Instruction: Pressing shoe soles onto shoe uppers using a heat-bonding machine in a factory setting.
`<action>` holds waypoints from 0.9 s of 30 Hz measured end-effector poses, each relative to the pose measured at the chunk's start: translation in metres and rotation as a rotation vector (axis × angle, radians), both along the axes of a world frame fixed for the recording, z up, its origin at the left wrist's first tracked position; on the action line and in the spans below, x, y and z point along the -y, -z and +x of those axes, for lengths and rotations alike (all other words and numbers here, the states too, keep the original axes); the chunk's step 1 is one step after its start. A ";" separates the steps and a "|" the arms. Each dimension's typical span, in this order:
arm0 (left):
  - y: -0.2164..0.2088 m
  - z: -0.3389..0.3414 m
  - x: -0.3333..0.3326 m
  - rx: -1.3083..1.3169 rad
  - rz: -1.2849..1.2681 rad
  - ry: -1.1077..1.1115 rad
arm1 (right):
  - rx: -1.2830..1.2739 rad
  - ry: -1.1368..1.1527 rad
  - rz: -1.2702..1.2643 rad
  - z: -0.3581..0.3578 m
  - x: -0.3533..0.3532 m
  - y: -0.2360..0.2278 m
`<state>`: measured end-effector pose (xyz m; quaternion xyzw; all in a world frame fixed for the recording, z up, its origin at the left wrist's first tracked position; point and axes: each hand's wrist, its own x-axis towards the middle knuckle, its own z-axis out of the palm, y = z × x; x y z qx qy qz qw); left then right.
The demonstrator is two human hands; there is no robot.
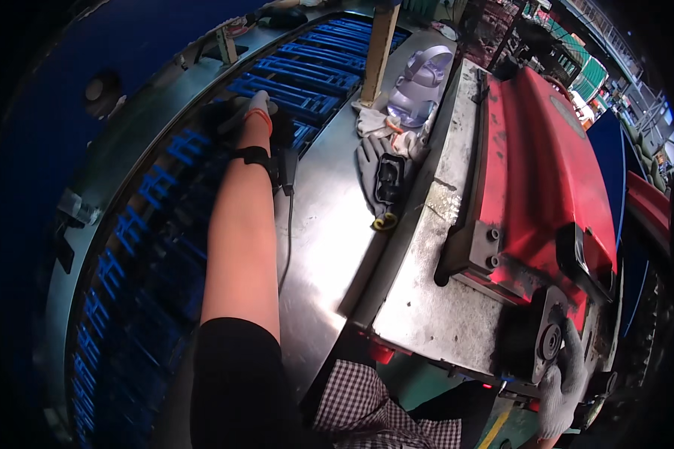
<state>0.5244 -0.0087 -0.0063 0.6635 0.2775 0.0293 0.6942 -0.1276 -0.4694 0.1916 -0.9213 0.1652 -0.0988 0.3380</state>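
My left hand, in a pale glove with an orange-red cuff, reaches out over the belt of blue slats. Its fingers are dark and lost in shadow, so what they hold, if anything, does not show. A black strap with a small box and a cable sits round that wrist. At the lower right, my gloved right hand is beside a dark bracket with a round fitting at the near end of the red machine. Its fingers are stretched upward along the bracket, with nothing visible in them.
Between belt and machine runs a metal table. On it lie dark grey gloves, a black moulded case, white gloves and a translucent lilac item. A wooden post rises at the belt's edge.
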 end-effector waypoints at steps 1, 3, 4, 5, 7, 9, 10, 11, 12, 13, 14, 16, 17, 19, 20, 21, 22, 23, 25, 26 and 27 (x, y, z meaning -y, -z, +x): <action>0.014 -0.019 0.073 -0.056 -0.147 0.023 | -0.020 0.090 -0.056 0.001 -0.007 -0.001; 0.002 -0.079 0.098 -0.024 -0.508 -0.031 | -0.008 0.121 -0.070 -0.002 -0.015 -0.006; 0.001 -0.106 0.076 0.073 -0.735 -0.009 | -0.027 0.114 -0.001 -0.001 -0.017 -0.009; 0.000 -0.127 0.056 0.214 -0.933 0.182 | -0.041 0.116 0.056 0.001 -0.016 -0.012; -0.020 -0.187 0.033 0.274 -1.182 0.250 | 0.004 0.077 0.025 0.004 -0.013 -0.009; -0.042 -0.250 0.009 0.319 -1.122 0.366 | 0.080 0.013 -0.040 0.004 -0.010 -0.006; -0.051 -0.277 -0.003 0.342 -0.988 0.474 | 0.090 -0.003 -0.029 0.004 -0.006 -0.006; -0.060 -0.304 0.008 0.410 -0.938 0.433 | 0.109 -0.018 -0.057 0.006 -0.003 -0.004; -0.072 -0.334 0.011 0.447 -0.820 0.416 | 0.117 -0.037 -0.080 0.002 -0.002 -0.004; -0.070 -0.354 0.002 0.448 -0.840 0.492 | 0.146 -0.058 -0.102 0.002 0.000 -0.002; -0.068 -0.374 -0.004 0.444 -0.862 0.571 | 0.144 -0.066 -0.098 0.002 -0.001 -0.002; -0.071 -0.420 -0.007 0.477 -0.856 0.599 | 0.184 -0.109 -0.071 0.006 -0.002 0.002; -0.072 -0.440 0.004 0.444 -0.918 0.604 | 0.227 -0.118 -0.088 0.005 0.004 0.008; -0.078 -0.480 0.004 0.407 -0.966 0.580 | 0.225 -0.153 -0.054 0.008 0.007 0.008; -0.079 -0.495 0.007 0.411 -0.962 0.579 | 0.222 -0.160 -0.038 0.007 0.009 0.006; -0.081 -0.509 0.011 0.421 -0.979 0.600 | 0.252 -0.174 0.004 0.005 0.008 0.006; -0.080 -0.522 0.016 0.430 -0.996 0.622 | 0.254 -0.175 0.006 0.005 0.010 0.006; -0.087 -0.538 0.023 0.433 -1.003 0.634 | 0.258 -0.161 -0.041 0.005 0.012 0.007; -0.101 -0.568 0.037 0.459 -1.012 0.641 | 0.218 -0.115 0.029 0.007 0.014 0.009; -0.109 -0.585 0.043 0.481 -1.030 0.647 | 0.218 -0.134 0.038 0.008 0.011 0.008; -0.121 -0.604 0.050 0.477 -1.059 0.660 | 0.183 -0.136 0.118 0.008 0.006 0.005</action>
